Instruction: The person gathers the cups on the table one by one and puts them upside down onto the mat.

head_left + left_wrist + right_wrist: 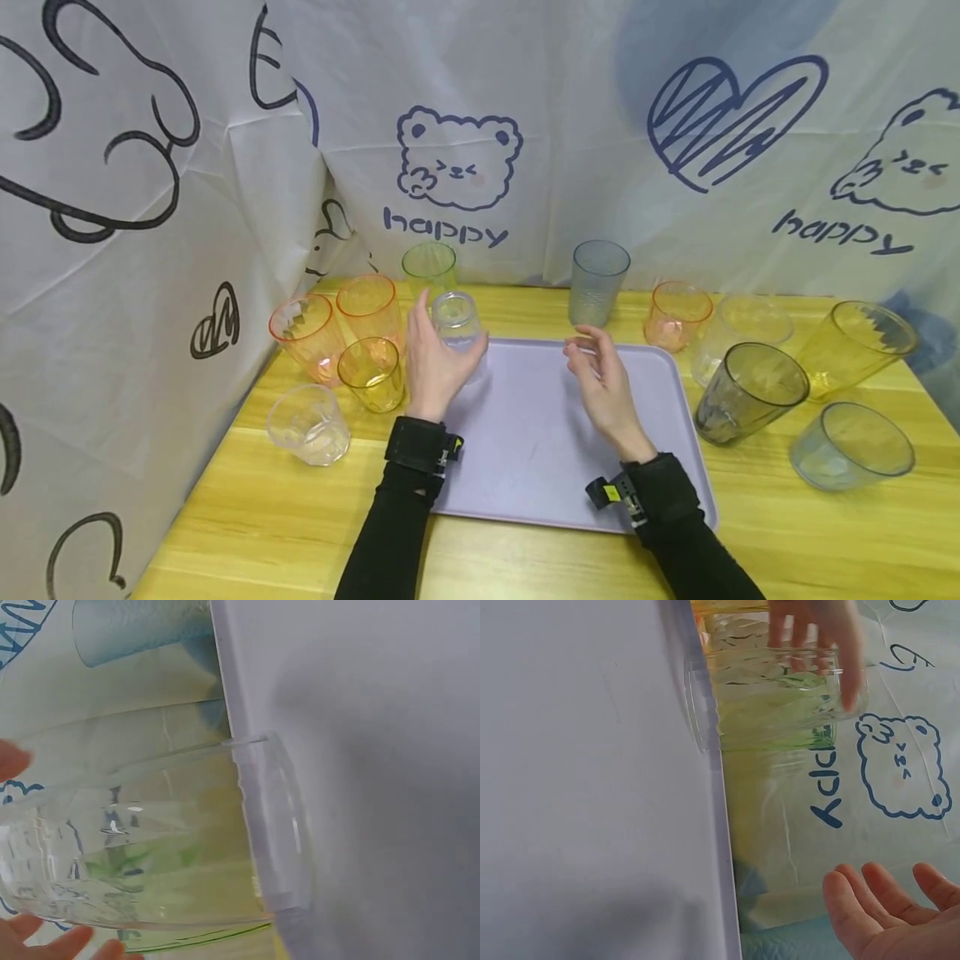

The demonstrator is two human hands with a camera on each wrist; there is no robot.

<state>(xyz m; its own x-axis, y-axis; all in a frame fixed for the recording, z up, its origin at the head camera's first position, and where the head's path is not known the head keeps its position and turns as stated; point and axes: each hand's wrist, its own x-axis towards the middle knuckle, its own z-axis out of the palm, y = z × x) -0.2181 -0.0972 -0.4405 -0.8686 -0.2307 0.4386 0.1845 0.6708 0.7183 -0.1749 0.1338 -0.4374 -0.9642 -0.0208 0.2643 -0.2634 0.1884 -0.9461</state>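
My left hand (pixel 437 367) grips a clear plastic tumbler (pixel 456 321), fingers on one side and thumb on the other. The tumbler is upside down, base up, its rim close over the back left corner of the lavender tray (pixel 532 450). In the left wrist view the rim of the clear tumbler (pixel 150 847) overlaps the tray's edge. Over the right part of the tray, my right hand (pixel 609 396) holds nothing, its fingers loosely bent. A green tumbler (pixel 429 260) stands behind the left hand, and a blue-grey tumbler (pixel 596 287) stands behind the right.
Left of the tray are two orange tumblers (pixel 306 342), a yellow one (pixel 372 379) and a clear one (pixel 315 437). On the right stand an orange (pixel 675 321), a clear (pixel 738 321), a yellow (pixel 847 358), a dark grey (pixel 742 400) and a blue tumbler (pixel 847 454).
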